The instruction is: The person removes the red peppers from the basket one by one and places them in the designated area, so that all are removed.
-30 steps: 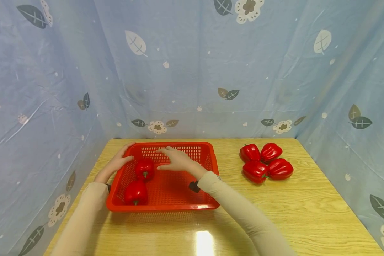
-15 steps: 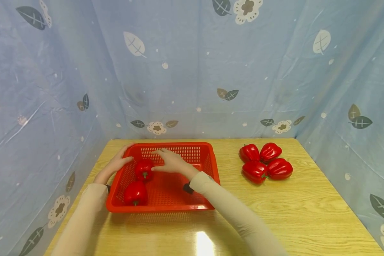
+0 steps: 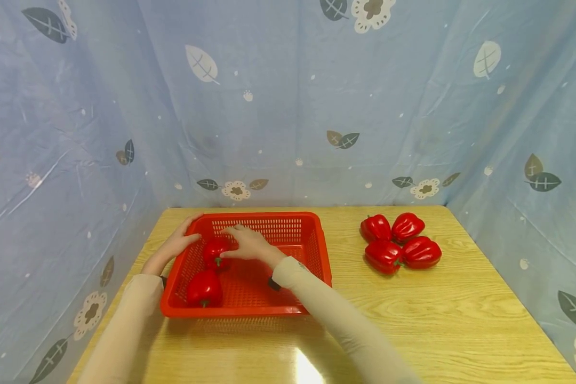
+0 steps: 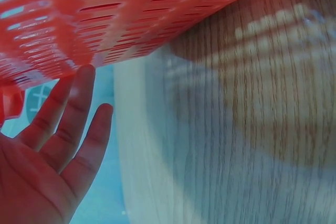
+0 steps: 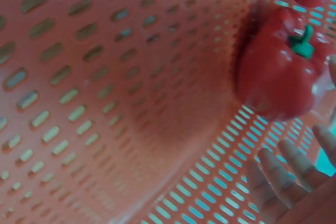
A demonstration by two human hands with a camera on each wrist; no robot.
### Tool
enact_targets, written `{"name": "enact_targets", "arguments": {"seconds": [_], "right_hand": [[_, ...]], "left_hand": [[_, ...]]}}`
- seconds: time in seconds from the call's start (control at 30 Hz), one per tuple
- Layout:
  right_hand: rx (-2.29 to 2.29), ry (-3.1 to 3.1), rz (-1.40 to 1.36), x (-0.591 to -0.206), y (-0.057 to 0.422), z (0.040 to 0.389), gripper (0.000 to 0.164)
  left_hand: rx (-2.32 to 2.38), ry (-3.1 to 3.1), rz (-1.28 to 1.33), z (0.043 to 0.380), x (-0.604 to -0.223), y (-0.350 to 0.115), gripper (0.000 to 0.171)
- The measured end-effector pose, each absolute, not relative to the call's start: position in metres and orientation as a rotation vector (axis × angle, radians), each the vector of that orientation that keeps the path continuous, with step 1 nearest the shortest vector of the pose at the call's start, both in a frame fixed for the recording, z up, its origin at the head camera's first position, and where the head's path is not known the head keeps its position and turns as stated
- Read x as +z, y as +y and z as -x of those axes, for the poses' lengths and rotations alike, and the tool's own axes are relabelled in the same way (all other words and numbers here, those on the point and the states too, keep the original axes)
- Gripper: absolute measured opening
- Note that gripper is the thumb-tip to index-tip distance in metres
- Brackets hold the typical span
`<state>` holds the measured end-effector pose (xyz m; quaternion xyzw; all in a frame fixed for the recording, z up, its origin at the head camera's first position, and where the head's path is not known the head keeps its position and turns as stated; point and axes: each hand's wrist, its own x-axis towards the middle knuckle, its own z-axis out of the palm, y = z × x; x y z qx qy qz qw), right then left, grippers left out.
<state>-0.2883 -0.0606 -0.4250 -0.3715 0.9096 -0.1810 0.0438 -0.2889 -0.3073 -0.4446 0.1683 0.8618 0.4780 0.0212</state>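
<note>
A red perforated plastic basket [image 3: 230, 312] stands on the left of the table and holds two shiny red bell peppers. My left hand [image 3: 173, 244] grips its far left corner, thumb over the rim and fingers [image 4: 73, 121] against the outer wall. Inside the basket, my right hand [image 3: 252, 246] hovers with spread fingers beside the farther bell pepper [image 3: 213, 249]; its thumb overlaps that pepper in the head view. In the right wrist view, the same pepper with its green stem [image 5: 302, 45] faces the fingertips. The nearer bell pepper [image 3: 204, 285] lies at the front left of the basket.
Several more red bell peppers [image 3: 383, 255] lie in a cluster on the wooden table [image 3: 441, 314], right of the basket. A blue patterned curtain [image 3: 269, 106] surrounds the table at the back and sides.
My right hand has moved left inside the basket, up to the farther bell pepper. My left hand keeps its place on the basket corner, and the peppers have not moved.
</note>
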Motion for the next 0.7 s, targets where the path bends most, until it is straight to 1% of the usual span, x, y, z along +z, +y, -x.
{"name": "enact_targets", "arguments": {"seconds": [0.23,0.53,0.7], "right_hand": [[-0.547,2.768,1.115,-0.437,-0.066,0.292,0.072],[-0.466,2.757,1.133,-0.44,-0.071,0.287,0.072],[-0.432,2.758,1.123,-0.441,-0.073,0.284,0.075]], "left_hand": [[1.541,2.61,-0.524,0.288,-0.443,-0.307,0.062],[1.524,2.617,-0.505,0.288,-0.442,-0.306,0.063],[1.554,2.587,-0.496,0.287,-0.443,-0.305,0.064]]}}
